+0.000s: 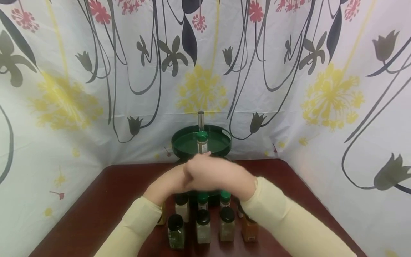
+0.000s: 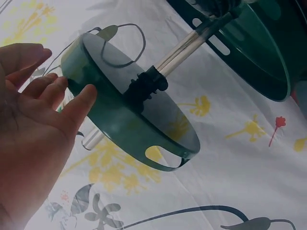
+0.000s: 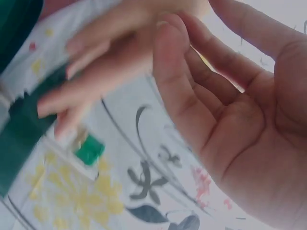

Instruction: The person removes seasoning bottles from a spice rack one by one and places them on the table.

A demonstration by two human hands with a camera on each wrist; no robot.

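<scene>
A green tiered tray stand (image 1: 179,151) with a metal centre post stands on the table. On its upper tray sits a spice jar with a green cap (image 1: 202,137). My right hand (image 1: 218,175) crosses in front of my left in the head view and hides most of it. Fingers spread and loosely bent, my left hand (image 2: 41,120) is close beside the upper tray's green wall (image 2: 105,103), holding nothing. In the right wrist view the right hand's fingers curve loosely with the thumb near them, and nothing shows between them. The left hand appears blurred behind it.
Several black-lidded spice jars (image 1: 203,230) stand in rows at the dark red table's (image 1: 128,200) near side, one with orange contents (image 1: 250,230). Green-capped jars (image 1: 226,200) are behind them, partly covered by my arms. A patterned white curtain (image 1: 135,89) surrounds the table.
</scene>
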